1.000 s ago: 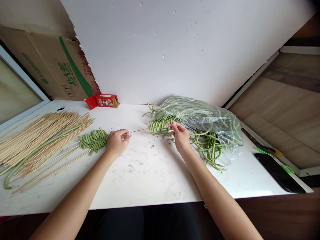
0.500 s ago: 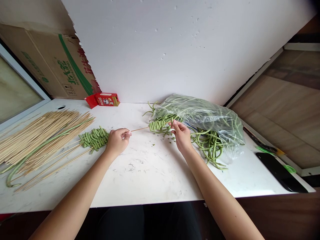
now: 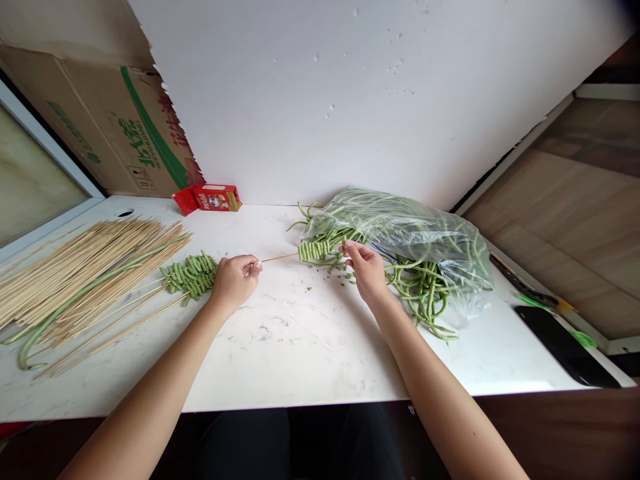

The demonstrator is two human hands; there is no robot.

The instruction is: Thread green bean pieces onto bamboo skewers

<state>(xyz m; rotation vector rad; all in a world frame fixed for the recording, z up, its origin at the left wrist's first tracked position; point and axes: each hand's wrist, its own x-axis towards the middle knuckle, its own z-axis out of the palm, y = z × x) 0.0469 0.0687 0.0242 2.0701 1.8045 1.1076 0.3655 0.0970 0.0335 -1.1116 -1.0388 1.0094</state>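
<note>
With left hand [image 3: 237, 280], pinches the bare length of a bamboo skewer [image 3: 280, 257] over the bench [image 3: 300, 360], holds right hand [image 3: 368, 268] near the far tip with unclear grip, seemingly threading long-bean pieces [image 3: 314, 251] lined up between, and next needs straight alignment.

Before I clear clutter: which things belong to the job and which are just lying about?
Job, apparently:
thin wooden skewer threaded with green bean, between left hand and right hand
loose pale wooden skewers
bean-threaded skewers
clear plastic bag of long green beans

Likely incidental:
small red cardboard box
flat black phone-like slab
brown cardboard carton
</note>
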